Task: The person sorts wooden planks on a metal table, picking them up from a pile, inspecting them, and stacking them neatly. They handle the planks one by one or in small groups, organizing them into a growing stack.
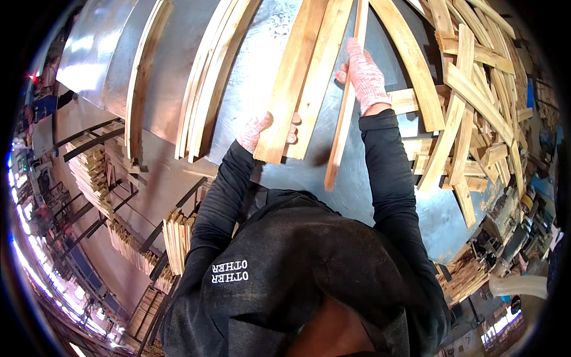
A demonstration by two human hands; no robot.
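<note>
My left hand (254, 131), in a pink-and-white knit glove, is closed around the near end of a long wooden board (294, 83). Its fingertips show past the board's right edge. Close along that side lies a second board (325, 77); whether the fingers also bear on it I cannot tell. In a matching glove, my right hand (366, 77) is closed on a narrow wooden strip (341, 137), which slants toward me with its near end over the metal tabletop (279, 178). The far ends of these pieces run out of view at the top.
Several long boards (217, 83) lie to the left, with another board (144, 77) beyond them. A curved board (410, 65) lies right of my right hand, beside a jumbled heap of wood offcuts (470, 113). Stacked wood (89, 172) stands on racks at lower left. A pale hose (517, 287) is at lower right.
</note>
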